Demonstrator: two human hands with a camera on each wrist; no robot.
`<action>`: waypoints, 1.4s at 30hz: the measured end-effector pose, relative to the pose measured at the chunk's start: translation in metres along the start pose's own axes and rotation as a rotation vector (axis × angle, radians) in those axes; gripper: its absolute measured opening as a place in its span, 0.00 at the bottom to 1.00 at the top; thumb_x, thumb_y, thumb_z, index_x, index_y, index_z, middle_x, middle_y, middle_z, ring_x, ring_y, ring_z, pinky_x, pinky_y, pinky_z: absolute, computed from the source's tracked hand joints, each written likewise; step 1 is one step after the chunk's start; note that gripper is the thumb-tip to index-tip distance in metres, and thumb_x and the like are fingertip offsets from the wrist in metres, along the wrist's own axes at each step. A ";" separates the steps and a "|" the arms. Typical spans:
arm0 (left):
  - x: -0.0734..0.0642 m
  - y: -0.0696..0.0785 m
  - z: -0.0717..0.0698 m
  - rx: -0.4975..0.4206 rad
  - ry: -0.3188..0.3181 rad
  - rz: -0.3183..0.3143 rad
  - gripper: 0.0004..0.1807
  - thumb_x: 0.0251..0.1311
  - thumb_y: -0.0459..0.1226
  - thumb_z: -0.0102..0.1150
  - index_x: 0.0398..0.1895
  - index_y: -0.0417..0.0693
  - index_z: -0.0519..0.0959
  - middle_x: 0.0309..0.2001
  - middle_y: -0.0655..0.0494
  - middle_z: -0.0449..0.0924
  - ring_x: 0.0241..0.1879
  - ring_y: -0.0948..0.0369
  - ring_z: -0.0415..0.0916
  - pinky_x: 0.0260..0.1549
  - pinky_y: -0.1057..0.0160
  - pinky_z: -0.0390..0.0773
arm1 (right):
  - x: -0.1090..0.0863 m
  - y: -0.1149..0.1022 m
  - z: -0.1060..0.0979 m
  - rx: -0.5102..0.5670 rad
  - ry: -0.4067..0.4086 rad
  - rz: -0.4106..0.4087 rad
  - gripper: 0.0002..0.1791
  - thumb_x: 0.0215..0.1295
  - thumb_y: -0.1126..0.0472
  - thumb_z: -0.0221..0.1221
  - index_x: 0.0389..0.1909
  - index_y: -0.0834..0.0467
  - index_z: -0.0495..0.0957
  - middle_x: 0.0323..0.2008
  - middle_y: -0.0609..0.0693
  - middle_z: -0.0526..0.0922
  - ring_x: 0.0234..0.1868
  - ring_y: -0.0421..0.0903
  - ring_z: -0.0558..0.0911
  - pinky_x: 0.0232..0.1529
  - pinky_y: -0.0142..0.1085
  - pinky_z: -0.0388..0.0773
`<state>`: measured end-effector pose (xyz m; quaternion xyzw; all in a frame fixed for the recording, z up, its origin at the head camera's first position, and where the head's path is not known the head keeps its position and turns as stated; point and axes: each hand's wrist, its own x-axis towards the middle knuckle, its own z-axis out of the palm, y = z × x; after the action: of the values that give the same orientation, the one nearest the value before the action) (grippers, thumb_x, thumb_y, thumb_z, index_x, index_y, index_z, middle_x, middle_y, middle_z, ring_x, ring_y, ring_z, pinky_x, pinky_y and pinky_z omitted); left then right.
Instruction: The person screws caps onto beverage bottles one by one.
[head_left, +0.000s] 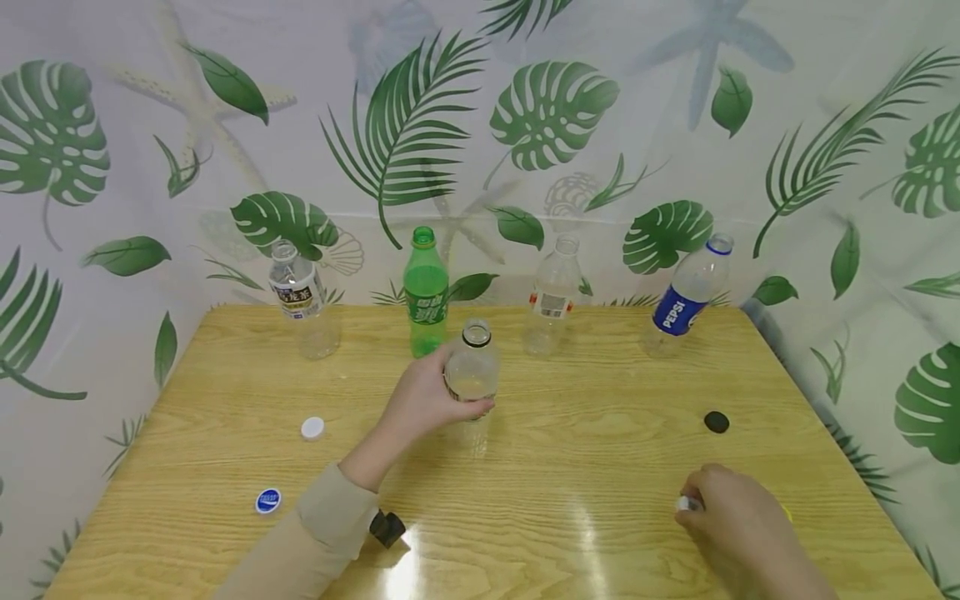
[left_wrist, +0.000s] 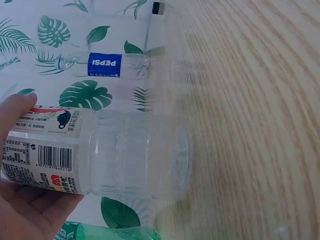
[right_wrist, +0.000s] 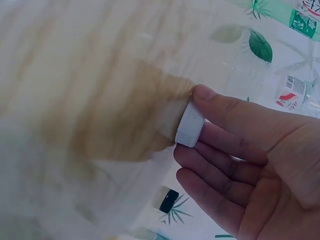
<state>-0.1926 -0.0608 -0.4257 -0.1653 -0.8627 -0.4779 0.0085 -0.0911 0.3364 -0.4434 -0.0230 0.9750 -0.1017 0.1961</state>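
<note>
A clear plastic bottle point(head_left: 474, 371) with a black neck ring and no cap stands upright near the middle of the wooden table. My left hand point(head_left: 429, 396) grips it from the left, thumb across its near side. In the left wrist view, the fingers wrap the bottle's printed label point(left_wrist: 55, 155), which carries a barcode. At the right, my right hand point(head_left: 738, 517) pinches a white bottle cap point(right_wrist: 190, 126) between thumb and index finger, close over the tabletop. The other fingers of that hand are loosely bent below the cap in the right wrist view.
Along the back stand an uncapped clear bottle point(head_left: 303, 304), a green bottle point(head_left: 426, 292), another clear bottle point(head_left: 553, 304) and a Pepsi bottle point(head_left: 686, 300). Loose caps lie about: white point(head_left: 312, 428) and blue point(head_left: 267, 501) leftward, black point(head_left: 716, 422) and yellow point(head_left: 787, 512) rightward.
</note>
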 end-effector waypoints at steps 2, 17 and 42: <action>-0.001 0.001 -0.001 0.002 0.000 0.004 0.38 0.47 0.42 0.85 0.63 0.47 0.79 0.51 0.48 0.89 0.51 0.50 0.87 0.52 0.46 0.87 | 0.001 -0.001 -0.001 -0.011 0.009 -0.013 0.06 0.63 0.55 0.74 0.34 0.53 0.88 0.33 0.45 0.83 0.32 0.42 0.81 0.34 0.44 0.82; -0.001 -0.002 0.000 0.008 -0.001 0.013 0.40 0.48 0.42 0.85 0.66 0.45 0.78 0.53 0.48 0.88 0.53 0.49 0.86 0.55 0.45 0.85 | 0.015 -0.024 -0.034 -0.130 0.167 -0.183 0.06 0.61 0.61 0.75 0.31 0.57 0.86 0.31 0.48 0.81 0.30 0.42 0.78 0.30 0.41 0.79; -0.002 -0.002 0.003 0.005 0.017 0.023 0.40 0.48 0.42 0.84 0.67 0.45 0.77 0.54 0.47 0.88 0.54 0.49 0.86 0.55 0.45 0.86 | 0.032 -0.110 -0.088 -0.220 0.454 -0.439 0.08 0.56 0.68 0.73 0.37 0.63 0.88 0.35 0.53 0.85 0.34 0.47 0.84 0.35 0.42 0.86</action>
<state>-0.1908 -0.0594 -0.4295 -0.1710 -0.8619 -0.4769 0.0217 -0.1538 0.2424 -0.3526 -0.2302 0.9708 -0.0383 -0.0565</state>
